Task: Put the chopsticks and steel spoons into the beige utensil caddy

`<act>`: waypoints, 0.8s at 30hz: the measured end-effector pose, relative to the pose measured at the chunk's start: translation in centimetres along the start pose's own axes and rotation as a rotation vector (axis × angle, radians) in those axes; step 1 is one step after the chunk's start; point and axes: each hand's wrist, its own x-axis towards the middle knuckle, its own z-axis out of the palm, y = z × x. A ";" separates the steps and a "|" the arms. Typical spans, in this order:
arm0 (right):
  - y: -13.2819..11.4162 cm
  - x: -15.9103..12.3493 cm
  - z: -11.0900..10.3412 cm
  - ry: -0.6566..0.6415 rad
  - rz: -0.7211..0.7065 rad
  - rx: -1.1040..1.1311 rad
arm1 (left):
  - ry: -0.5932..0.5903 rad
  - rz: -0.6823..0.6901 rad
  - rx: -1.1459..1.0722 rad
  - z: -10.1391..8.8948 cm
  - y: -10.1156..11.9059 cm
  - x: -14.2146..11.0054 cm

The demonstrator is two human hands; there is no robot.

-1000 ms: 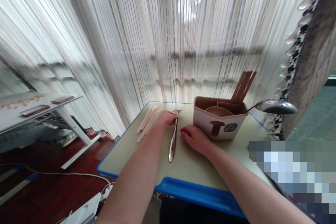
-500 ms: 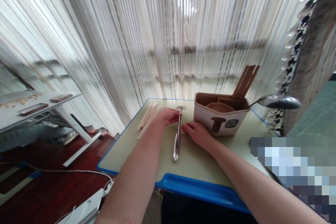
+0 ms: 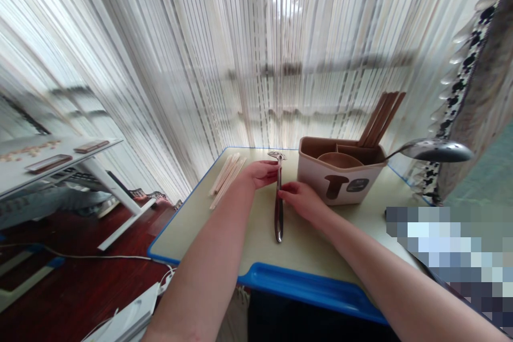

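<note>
A long-handled metal kitchen utensil [image 3: 279, 214] stands in front of me, its openwork head pointing away and its handle toward me. My left hand [image 3: 263, 173] grips it from the left, just below the head. From the right, my right hand [image 3: 296, 195] pinches the handle a little lower; its fingertips are partly hidden. Right of my hands sits a white and brown utensil caddy [image 3: 312, 176]. Several brown chopsticks [image 3: 382, 117] stand in its back compartment, and a perforated metal ladle [image 3: 436, 150] leans out over its right side.
Pale wooden sticks [image 3: 227, 179] lie at the table's left. The table [image 3: 240, 230] has a blue edge and a blue tray [image 3: 308, 288] at the front. Behind hangs a striped curtain [image 3: 192, 64]. A white side table [image 3: 92, 157] stands at left.
My right hand has come onto the utensil's handle. The utensil has turned, so its head shows differently and its handle end has swung slightly right. The view has shifted a little.
</note>
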 end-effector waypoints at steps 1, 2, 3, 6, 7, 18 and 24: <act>0.0 0.0 -0.1 0.000 0.013 0.009 | -0.010 0.005 -0.007 0.0 0.0 0.0; -0.1 -0.1 -0.2 0.000 0.023 0.015 | -0.016 0.011 -0.011 0.1 0.0 -0.1; -0.2 -0.1 -0.2 0.002 0.031 0.018 | -0.020 0.017 -0.013 0.1 0.1 -0.2; -0.2 -0.2 -0.3 0.007 0.040 0.025 | -0.015 0.025 0.000 0.3 0.2 -0.7; -0.2 -0.1 -0.3 0.006 0.041 0.029 | -0.009 0.025 0.005 0.4 0.3 -0.8; 0.3 0.1 -0.3 0.043 0.010 -0.048 | 0.133 0.062 0.120 0.1 0.5 -0.9; 0.2 0.0 -0.3 0.107 -0.090 0.002 | 0.228 0.084 0.194 -0.4 -0.2 0.2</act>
